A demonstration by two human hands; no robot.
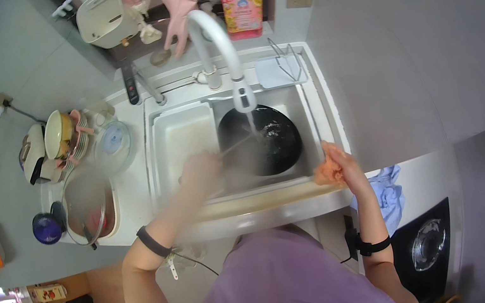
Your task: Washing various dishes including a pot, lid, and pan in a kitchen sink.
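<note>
Under the white faucet (236, 68), a black pan (277, 143) tilts in the steel sink basin (298, 98), and a stream of water (251, 123) runs into it. My left hand (202, 170), blurred, is at the pan's left side, closed around a thin stick-like handle (236, 146) that reaches over the pan; whether it belongs to the pan, I cannot tell. My right hand (346, 167) grips a crumpled orange cloth (329, 168) above the sink's front right corner. A white basin (185, 137) occupies the left side of the sink.
Left on the counter are stacked bowls (59, 134), a glass lid (113, 142) and a pot with a clear lid (87, 201). A pink soap bottle (244, 9) and pink rubber gloves (177, 6) are behind the faucet. A blue cloth (388, 197) lies beside a black hob (426, 260).
</note>
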